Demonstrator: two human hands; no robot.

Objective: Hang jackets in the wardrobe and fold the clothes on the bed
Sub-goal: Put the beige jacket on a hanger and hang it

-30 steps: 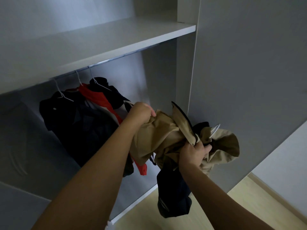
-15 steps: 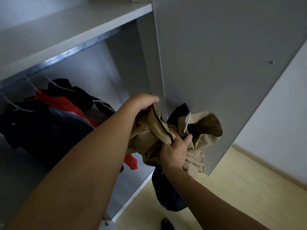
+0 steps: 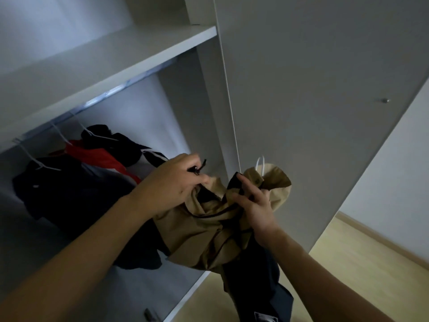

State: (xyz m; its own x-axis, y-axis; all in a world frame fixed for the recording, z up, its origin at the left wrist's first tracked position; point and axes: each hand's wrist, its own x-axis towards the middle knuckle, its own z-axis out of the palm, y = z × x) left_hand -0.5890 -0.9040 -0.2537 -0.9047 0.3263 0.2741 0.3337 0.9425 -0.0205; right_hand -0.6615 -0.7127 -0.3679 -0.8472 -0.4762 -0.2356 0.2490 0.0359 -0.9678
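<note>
I hold a bunched tan jacket (image 3: 197,233) with dark lining in front of the open wardrobe. My left hand (image 3: 176,182) pinches its upper edge, a small dark tab sticking up from the fingers. Fabric near the collar is gripped by my right hand (image 3: 253,205). A white hanger hook (image 3: 260,165) pokes out of the tan collar at the right. A dark garment (image 3: 257,282) hangs below my right forearm. Under the rail (image 3: 97,101) hang several dark and red jackets (image 3: 76,180) on white hangers.
A white shelf (image 3: 111,59) spans the wardrobe above the rail. The open grey wardrobe door (image 3: 313,112) stands right behind the tan jacket. Light wooden floor (image 3: 348,270) and a white wall (image 3: 394,182) lie at the right.
Both hands have shifted on the tan jacket: my left now pinches its top edge, my right holds nearer the collar. The hanger hook stands higher above the collar. The view swung back left.
</note>
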